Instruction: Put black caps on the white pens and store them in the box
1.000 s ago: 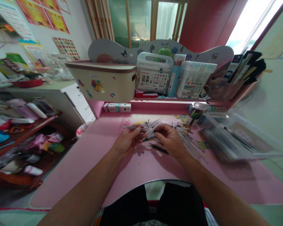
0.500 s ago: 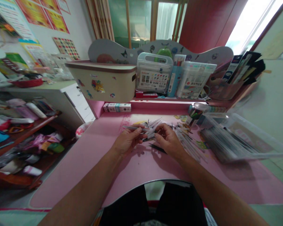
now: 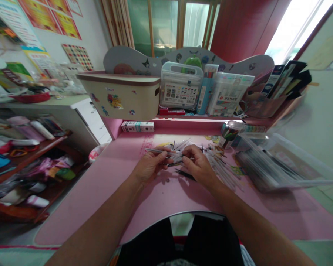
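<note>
My left hand (image 3: 151, 164) is closed around a thin, pale pen (image 3: 155, 150), held nearly level above the desk with one end pointing left. My right hand (image 3: 197, 162) has its thumb and fingertips bent together at the right end of that pen. What lies between the right fingertips is too small to make out. Behind and beside both hands spreads a loose pile of thin white pen refills or sticks (image 3: 224, 171). Dark, slim pens (image 3: 185, 174) lie on the desk just below my right hand.
The pink desk (image 3: 100, 199) carries a clear plastic box (image 3: 316, 173) of slim items at right and a can (image 3: 229, 133) of pens behind the pile. On the shelf stand a cream bin (image 3: 122, 96) and marker cases (image 3: 180, 87). A small carton (image 3: 138, 126) lies below.
Hardly anything differs. Both hands keep nearly the same place and grip, with only a very slight shift of the fingers and pen.
</note>
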The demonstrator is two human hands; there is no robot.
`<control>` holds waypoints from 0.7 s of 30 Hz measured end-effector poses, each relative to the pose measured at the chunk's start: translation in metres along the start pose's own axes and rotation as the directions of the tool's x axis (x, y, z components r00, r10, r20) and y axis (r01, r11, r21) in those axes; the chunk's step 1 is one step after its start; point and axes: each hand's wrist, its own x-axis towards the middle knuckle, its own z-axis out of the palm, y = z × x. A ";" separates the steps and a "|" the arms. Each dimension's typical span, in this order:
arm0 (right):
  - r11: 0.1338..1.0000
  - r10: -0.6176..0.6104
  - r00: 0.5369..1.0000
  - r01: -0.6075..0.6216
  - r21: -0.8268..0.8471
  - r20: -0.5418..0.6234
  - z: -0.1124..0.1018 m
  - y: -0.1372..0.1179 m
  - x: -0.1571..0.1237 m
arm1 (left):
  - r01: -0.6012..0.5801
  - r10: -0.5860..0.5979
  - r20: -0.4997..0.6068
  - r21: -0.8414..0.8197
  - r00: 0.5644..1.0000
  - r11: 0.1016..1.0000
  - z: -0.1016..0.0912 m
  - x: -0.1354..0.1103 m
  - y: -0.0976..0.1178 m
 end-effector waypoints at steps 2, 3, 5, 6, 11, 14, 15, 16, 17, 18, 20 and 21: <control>0.999 -0.027 1.000 0.027 -0.045 -0.003 -0.001 -0.001 0.002 | 0.002 -0.002 0.006 -0.004 1.000 1.000 0.000 0.000 -0.001; 0.998 -0.024 1.000 0.024 -0.058 -0.003 -0.001 -0.002 0.002 | 0.004 -0.004 0.009 -0.005 1.000 1.000 0.000 0.000 -0.001; 0.999 0.011 1.000 -0.011 -0.046 -0.004 -0.001 -0.003 0.002 | 0.005 -0.005 0.010 -0.001 1.000 1.000 0.000 0.000 -0.001; 0.999 0.037 0.999 -0.038 -0.022 -0.008 -0.001 -0.003 0.001 | 0.005 -0.005 0.009 0.002 1.000 1.000 0.000 0.000 -0.001; 0.994 0.095 0.995 -0.095 0.055 0.005 0.001 0.000 -0.002 | 0.006 -0.006 0.003 0.006 1.000 1.000 0.000 0.000 0.000; 1.000 0.021 1.000 -0.021 0.004 -0.010 0.000 0.001 -0.001 | 0.005 -0.005 0.005 0.006 1.000 1.000 0.001 -0.001 0.000; 1.000 -0.001 1.000 0.001 -0.016 -0.012 0.000 0.001 0.000 | 0.004 -0.004 0.007 0.007 1.000 1.000 0.001 -0.001 0.000; 0.999 -0.011 1.000 0.011 -0.030 -0.005 0.000 0.001 0.000 | 0.004 -0.004 0.009 0.007 1.000 1.000 0.001 -0.001 0.000; 0.999 -0.008 1.000 0.008 -0.034 0.003 -0.001 0.000 0.000 | 0.005 -0.005 0.012 0.007 1.000 1.000 0.001 -0.002 0.000; 1.000 0.005 1.000 -0.004 -0.028 0.012 -0.001 0.000 0.000 | 0.005 -0.005 0.013 0.006 1.000 1.000 0.002 -0.002 0.000; 0.999 0.048 0.999 -0.048 0.007 0.018 -0.001 0.000 -0.001 | 0.001 -0.001 0.013 0.007 1.000 1.000 0.002 -0.002 0.001; 0.998 0.064 0.998 -0.065 0.026 0.018 -0.001 0.000 -0.001 | -0.003 0.003 0.011 0.008 1.000 1.000 0.002 -0.002 0.001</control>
